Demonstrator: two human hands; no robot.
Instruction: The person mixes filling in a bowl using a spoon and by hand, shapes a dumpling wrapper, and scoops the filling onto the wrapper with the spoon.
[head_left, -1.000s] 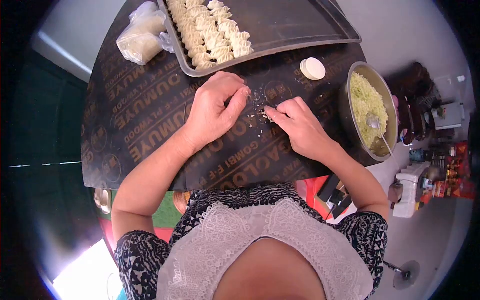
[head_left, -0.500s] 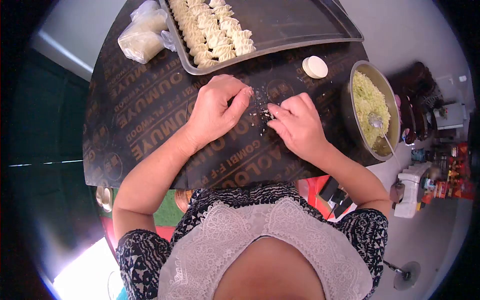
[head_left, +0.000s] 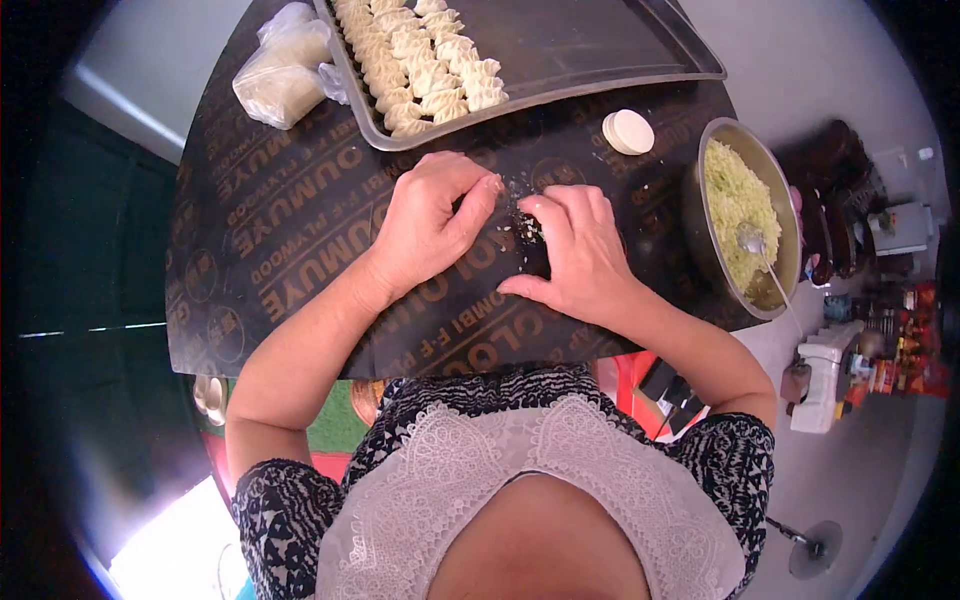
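Note:
My left hand (head_left: pixel 435 212) rests on the dark printed table with its fingers curled in and the thumb close to the index finger. Pale bits cling near its fingertips; whatever the curled fingers hold, if anything, is hidden. Small white crumbs (head_left: pixel 527 229) lie scattered between the two hands. Over their right side is my right hand (head_left: pixel 582 250), thumb spread well apart from bent fingers, whose tips are beside the crumbs. Nothing shows in its grasp.
A metal tray (head_left: pixel 560 97) with rows of pleated dumplings (head_left: pixel 430 75) lies at the far side. Left of it sits a plastic bag (head_left: pixel 285 75). A stack of round white wrappers (head_left: pixel 628 132) and a bowl (head_left: pixel 708 225) of chopped green filling with a spoon (head_left: pixel 752 240) are on the right.
My right thumb has spread away from the fingers, toward my body, and the fingers have shifted slightly forward and left over the crumbs. My left hand stays nearly still.

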